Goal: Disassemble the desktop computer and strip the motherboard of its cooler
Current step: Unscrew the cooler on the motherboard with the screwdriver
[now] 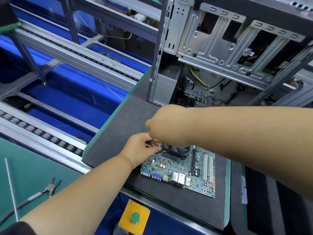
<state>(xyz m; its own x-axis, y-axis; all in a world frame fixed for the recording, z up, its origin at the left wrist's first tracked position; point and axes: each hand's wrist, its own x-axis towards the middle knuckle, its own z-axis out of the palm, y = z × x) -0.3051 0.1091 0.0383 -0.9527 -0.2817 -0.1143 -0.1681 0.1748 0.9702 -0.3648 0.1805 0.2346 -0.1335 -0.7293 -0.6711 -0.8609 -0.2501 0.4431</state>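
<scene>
A green motherboard point(183, 173) lies flat on a dark foam mat point(122, 119), its port row facing me. A black fan cooler point(177, 150) sits on the board's far part. My left hand point(140, 150) pinches something small at the cooler's left corner, with fingertips against it. My right hand point(167, 126) reaches across from the right with its fingers curled down over the same corner; what they hold is hidden. The open metal computer case point(220, 53) stands behind the board, with loose cables point(201, 80) inside.
Wire cutters point(49, 188) and a thin metal rod point(11, 187) lie on the green bench at left. A yellow box with a green button point(135, 217) sits at the bench's front edge. A roller conveyor point(42, 134) with blue bins runs along the left.
</scene>
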